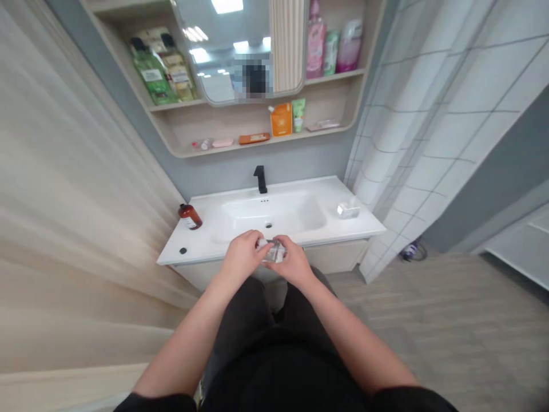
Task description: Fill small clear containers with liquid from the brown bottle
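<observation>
In front of the basin's near edge, my left hand (243, 252) and my right hand (294, 260) are closed around a small clear container (274, 252) from either side. My left thumb lies across its face. Fingers cover parts of it, so its exact kind and contents are unclear. A white washbasin (227, 217) with a black faucet (260, 179) lies just beyond. To the left on the counter stands a brown bottle (190, 217) with a white label, tilted in view. A small round black piece (183, 250) lies nearer the front. Another clear object (347, 209) sits at the right.
Above the basin hangs a mirror cabinet (184, 150) holding green and yellow bottles (154, 77), pink bottles (316, 43), an orange pouch (281, 119) and a green tube (298, 115). Curtains hang at the left (86, 200) and right (386, 160).
</observation>
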### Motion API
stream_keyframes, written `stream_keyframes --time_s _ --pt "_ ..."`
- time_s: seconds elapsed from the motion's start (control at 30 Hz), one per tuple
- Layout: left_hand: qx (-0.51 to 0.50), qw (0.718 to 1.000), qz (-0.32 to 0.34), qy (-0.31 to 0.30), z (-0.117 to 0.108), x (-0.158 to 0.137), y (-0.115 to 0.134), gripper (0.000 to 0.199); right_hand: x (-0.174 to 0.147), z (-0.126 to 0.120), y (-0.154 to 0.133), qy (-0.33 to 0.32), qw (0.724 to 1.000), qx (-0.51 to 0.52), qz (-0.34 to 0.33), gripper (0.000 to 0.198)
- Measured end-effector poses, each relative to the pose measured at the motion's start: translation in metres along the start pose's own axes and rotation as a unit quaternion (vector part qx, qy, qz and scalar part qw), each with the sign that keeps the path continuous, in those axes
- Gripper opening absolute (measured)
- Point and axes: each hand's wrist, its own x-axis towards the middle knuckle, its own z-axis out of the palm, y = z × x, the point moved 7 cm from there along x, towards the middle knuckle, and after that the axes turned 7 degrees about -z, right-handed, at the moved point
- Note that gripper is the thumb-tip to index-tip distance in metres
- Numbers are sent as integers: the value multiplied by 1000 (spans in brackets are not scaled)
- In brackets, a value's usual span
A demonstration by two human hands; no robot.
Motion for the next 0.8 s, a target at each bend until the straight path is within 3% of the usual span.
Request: stream_keyframes --time_s 0.17,0.27,0.43,0.53,0.73,0.8 --pt "34 999 -24 -26 3 -3 0 19 -3 4 3 -1 1000 3 -9 73" --pt "-30 998 12 -59 -1 -4 0 16 -4 3 5 -6 1000 8 -2 72" --pt "-116 977 104 -149 -6 -6 5 35 -5 2 2 -28 999 19 -7 69" --pt "-128 971 108 -167 -8 -2 2 37 -5 1 0 -37 999 29 -5 67" --pt "-14 983 103 -152 -6 2 2 15 -4 -2 -3 -41 999 0 -6 73" --pt "57 987 74 -130 -5 2 4 21 -4 -3 -6 -35 999 -12 -8 73"
